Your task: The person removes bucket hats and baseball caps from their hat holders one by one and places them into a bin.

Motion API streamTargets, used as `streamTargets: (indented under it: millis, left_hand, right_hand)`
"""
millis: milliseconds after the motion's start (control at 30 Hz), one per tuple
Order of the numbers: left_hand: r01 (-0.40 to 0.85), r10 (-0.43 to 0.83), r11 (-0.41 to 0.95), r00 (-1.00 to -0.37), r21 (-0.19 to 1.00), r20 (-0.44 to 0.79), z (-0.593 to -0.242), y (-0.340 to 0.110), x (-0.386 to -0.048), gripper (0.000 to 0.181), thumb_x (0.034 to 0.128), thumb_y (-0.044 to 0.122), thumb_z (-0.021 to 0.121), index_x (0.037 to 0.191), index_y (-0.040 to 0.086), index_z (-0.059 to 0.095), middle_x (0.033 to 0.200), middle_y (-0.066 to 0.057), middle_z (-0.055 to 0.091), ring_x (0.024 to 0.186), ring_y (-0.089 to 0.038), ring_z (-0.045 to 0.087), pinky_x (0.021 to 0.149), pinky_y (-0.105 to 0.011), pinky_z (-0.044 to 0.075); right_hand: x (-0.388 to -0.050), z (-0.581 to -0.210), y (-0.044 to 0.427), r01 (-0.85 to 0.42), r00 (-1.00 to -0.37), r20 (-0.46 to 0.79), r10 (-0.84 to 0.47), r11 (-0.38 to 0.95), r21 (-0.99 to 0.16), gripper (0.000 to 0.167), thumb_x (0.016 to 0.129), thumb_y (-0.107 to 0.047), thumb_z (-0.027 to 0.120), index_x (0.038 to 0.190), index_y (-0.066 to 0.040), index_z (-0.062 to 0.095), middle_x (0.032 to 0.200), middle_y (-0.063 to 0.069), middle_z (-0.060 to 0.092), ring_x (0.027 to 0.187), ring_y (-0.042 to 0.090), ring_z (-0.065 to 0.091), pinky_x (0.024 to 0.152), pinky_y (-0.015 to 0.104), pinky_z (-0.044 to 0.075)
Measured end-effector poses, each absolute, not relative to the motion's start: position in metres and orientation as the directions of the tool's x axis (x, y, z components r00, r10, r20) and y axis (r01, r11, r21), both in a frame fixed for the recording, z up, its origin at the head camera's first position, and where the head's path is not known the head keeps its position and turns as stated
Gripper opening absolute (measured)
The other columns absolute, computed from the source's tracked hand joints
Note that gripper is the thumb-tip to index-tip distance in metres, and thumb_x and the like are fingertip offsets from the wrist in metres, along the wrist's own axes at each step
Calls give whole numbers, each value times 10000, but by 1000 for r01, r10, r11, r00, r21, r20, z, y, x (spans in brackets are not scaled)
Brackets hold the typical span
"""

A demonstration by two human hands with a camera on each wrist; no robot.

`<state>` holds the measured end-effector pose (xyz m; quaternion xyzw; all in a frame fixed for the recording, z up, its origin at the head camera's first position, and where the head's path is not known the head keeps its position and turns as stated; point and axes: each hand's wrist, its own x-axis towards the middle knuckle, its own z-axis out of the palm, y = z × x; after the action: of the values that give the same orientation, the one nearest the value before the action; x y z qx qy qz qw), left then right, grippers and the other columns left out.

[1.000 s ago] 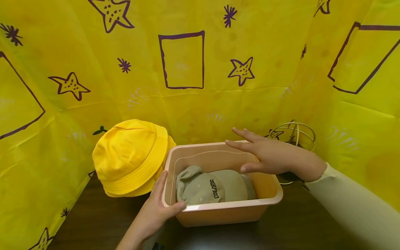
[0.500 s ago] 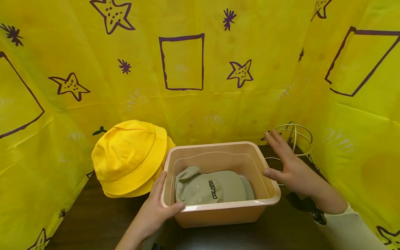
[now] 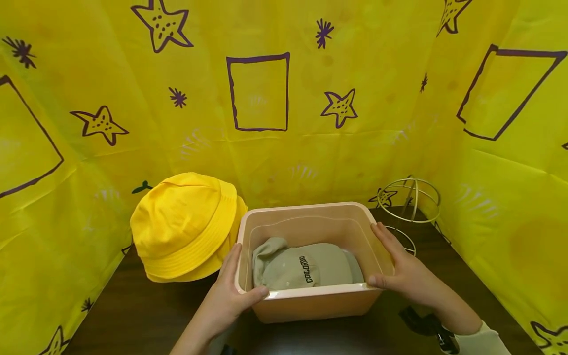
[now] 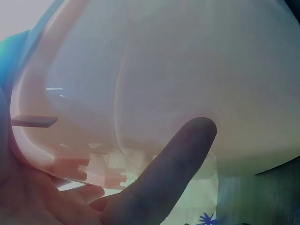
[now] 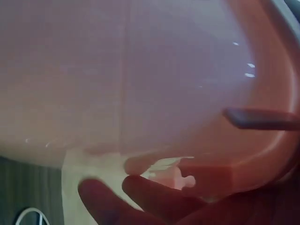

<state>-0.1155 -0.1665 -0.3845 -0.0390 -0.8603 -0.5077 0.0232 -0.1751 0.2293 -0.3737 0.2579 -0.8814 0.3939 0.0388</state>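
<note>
A peach plastic bin (image 3: 310,309) stands on the dark table in the head view. Inside lies a sage-green baseball cap (image 3: 284,270) with dark lettering. My left hand (image 3: 226,298) grips the bin's left end, thumb on the front rim and fingers along the side. At the right end my right hand (image 3: 406,273) holds the rim in the same way. The left wrist view has a finger (image 4: 183,150) beneath the bin's outer wall (image 4: 154,70). In the right wrist view, fingertips (image 5: 154,194) lie along the bin's wall (image 5: 140,70); the cap is hidden there.
Left of the bin sits a yellow bucket hat (image 3: 186,222), close against its side, with more yellow fabric beneath. A gold wire stand (image 3: 415,197) is behind my right hand. Yellow printed cloth (image 3: 257,162) encloses the dark wooden table (image 3: 133,315) at the back and sides.
My right hand has moved from above the bin, out past its right end, and down onto the rim there. My left hand stays on the left end. The cap lies as before.
</note>
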Motion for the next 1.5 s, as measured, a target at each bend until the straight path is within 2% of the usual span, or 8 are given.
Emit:
streamTargets:
  millis: [200,367,567,833,1167,1367,1433,1500]
  left_hand:
    - [80,44,504,-997,860,67,-385,-165,-113,1139,774,440,843,1613,185,116,1641,-109,99,1417,-374,245,1090,-575,238]
    - [115,68,521,-993,846,94,-382,-165,-115,1125,787,443,830,1612,158,120,1638,-136,105,1428,-393,224,1087,-615,230]
    - [119,75,509,-993,852,94,-380,-164,-118,1125,784,446,833,1614,195,117,1639,-106,102,1415,-388,253,1076,-614,251]
    - [122,73,516,-992,848,98,-380,-163,-121,1135,777,468,831,1615,199,115,1643,-90,95,1436,-365,214,1081,-625,234]
    - [114,65,503,-993,857,95,-387,-163,-115,1132,783,456,831,1614,172,117,1640,-114,99,1434,-375,215,1091,-612,222]
    - [147,141,588,-987,796,78,-381,-172,-113,1043,873,524,718,1618,171,79,1650,-104,68,1454,-347,177,1104,-595,208]
    - [176,167,630,-982,757,89,-372,-180,-112,1017,889,558,687,1619,193,81,1646,-85,103,1433,-321,254,1093,-559,264]
    - [218,176,679,-975,701,133,-358,-190,-109,973,887,585,676,1615,213,148,1637,-69,160,1389,-306,356,1059,-526,344]
  right_hand:
    - [-169,-376,228,-451,-882,247,-402,564,-691,1140,762,-285,862,1603,-66,124,1638,182,81,1355,495,248,950,671,318]
    - [-167,-373,228,-435,-890,240,-387,564,-702,1153,759,-292,867,1594,-26,117,1636,188,78,1376,498,211,977,695,262]
    - [-167,-370,230,-416,-896,230,-379,541,-731,1137,768,-266,863,1593,-24,119,1645,155,58,1371,490,201,973,683,252]
    - [-172,-372,233,-406,-896,225,-383,504,-762,1105,778,-227,846,1595,-35,127,1654,105,35,1404,492,124,991,704,195]
    - [-167,-374,232,-381,-904,186,-385,525,-761,1086,792,-228,834,1597,-44,129,1654,109,31,1394,490,145,979,688,228]
    - [-164,-374,232,-379,-905,187,-382,523,-763,1087,790,-235,836,1602,-67,134,1656,91,36,1399,477,148,979,686,229]
    - [-165,-373,230,-384,-902,192,-387,517,-765,1085,790,-236,837,1602,-66,136,1657,86,36,1403,473,143,985,689,223]
    - [-165,-373,229,-389,-900,195,-390,517,-763,1085,789,-236,838,1600,-57,139,1656,91,36,1400,474,146,983,689,229]
